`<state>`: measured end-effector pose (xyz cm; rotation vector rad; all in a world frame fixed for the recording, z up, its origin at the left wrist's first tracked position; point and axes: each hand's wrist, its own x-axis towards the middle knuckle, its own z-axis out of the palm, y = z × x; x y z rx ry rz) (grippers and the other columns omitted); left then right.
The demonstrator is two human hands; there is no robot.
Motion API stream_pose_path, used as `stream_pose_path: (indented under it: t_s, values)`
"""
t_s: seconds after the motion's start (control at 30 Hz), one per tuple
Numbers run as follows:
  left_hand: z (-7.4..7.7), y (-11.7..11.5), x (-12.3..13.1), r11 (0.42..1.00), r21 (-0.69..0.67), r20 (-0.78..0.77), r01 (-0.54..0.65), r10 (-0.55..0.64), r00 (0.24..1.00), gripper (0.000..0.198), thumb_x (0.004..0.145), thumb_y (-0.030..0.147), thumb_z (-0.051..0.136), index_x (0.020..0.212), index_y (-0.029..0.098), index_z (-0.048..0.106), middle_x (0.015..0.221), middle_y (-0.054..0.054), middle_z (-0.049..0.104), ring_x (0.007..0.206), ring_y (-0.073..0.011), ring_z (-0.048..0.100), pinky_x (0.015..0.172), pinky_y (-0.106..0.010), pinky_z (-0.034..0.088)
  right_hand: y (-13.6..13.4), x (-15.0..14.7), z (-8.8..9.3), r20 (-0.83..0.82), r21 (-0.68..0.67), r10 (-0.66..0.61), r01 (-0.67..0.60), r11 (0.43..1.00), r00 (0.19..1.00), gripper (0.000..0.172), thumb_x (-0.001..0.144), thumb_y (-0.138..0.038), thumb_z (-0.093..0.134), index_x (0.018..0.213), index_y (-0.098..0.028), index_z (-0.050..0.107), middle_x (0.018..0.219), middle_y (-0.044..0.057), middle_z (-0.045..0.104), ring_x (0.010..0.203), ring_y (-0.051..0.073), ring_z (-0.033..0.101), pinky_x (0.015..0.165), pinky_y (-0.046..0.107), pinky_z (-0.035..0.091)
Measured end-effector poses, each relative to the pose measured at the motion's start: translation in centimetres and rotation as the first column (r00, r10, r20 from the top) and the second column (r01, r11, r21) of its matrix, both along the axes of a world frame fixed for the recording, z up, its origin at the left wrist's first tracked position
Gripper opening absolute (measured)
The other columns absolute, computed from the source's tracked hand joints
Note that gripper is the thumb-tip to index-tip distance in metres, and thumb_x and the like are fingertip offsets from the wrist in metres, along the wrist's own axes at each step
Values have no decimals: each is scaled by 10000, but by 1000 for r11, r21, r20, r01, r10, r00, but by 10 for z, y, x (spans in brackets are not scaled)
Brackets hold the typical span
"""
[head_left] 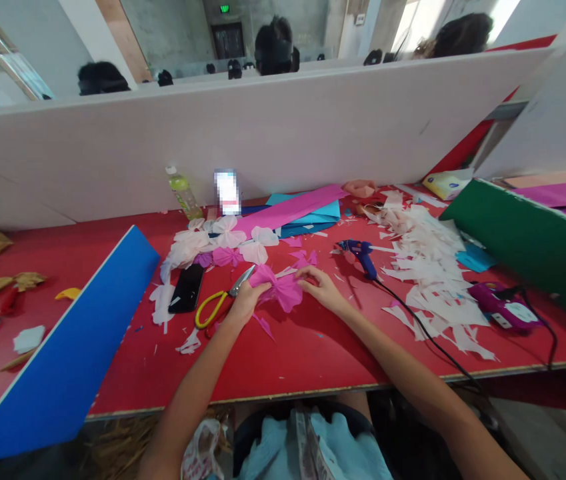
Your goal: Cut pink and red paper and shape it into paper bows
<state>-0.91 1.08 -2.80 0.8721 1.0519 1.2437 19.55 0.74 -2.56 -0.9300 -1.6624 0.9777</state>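
While a person works at a red bench (307, 357), the left hand (247, 301) and right hand (321, 290) grasp one pink tissue-paper bow (279, 288) between them, both forearms angling inward from the bench's near edge. Left fingers close over the bow's left end, and right fingertips pinch its right end. The bow sits mid-bench with nothing between it and either hand. One pair of yellow-handled scissors (219, 305) lies just below it, the steel blades beside the left hand. Close by are one black smartphone (187, 288) lying flat and at least four pale paper bows (227, 231) in a loose row. Behind them, a second phone (227, 192) stands upright with its screen blurred, next to one plastic bottle (181, 193). To the right lie one blue glue gun (360, 259), its black cord trailing across the bench, and a heap of white paper offcuts (427, 273). One blue board (65, 340) lies at the left and one green board (527, 240) at the right. Beyond a white partition (263, 133), three other people's heads (273, 45) show.
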Motion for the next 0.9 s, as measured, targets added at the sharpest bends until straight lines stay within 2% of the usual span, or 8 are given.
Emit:
stream_pose_path:
  t_s: [0.13,0.47,0.7,0.9]
  values:
    - [-1,0,1,999,23,-15,24,-24,1000,477,494,197,795,941,147,637,794,-21,699,724,-180,658,760,-329,516,1,-1,-2,-5,0,-11,11,1000,1000,125,792,-297,555,839,-188,593,832,28,614,818,169,561,787,322,441]
    - [2,-2,2,996,22,-59,82,-81,995,346,533,217,786,842,134,654,739,-18,697,685,-173,652,734,-318,519,3,0,1,71,80,12,-18,997,997,119,810,-267,532,842,-203,627,850,44,647,821,181,585,787,336,447]
    - [2,-3,2,998,41,-48,55,-53,997,385,539,215,788,889,148,641,759,-15,692,671,-167,648,717,-320,522,5,-1,-1,87,108,6,-15,994,996,107,825,-256,519,801,-199,607,807,43,636,770,175,576,749,332,444]
    - [3,-4,2,993,26,-45,111,-110,993,330,549,227,782,837,131,652,736,-22,690,675,-172,648,727,-324,519,5,-1,-5,110,88,-9,0,996,994,137,844,-287,497,770,-197,569,766,37,604,746,172,555,743,328,435]
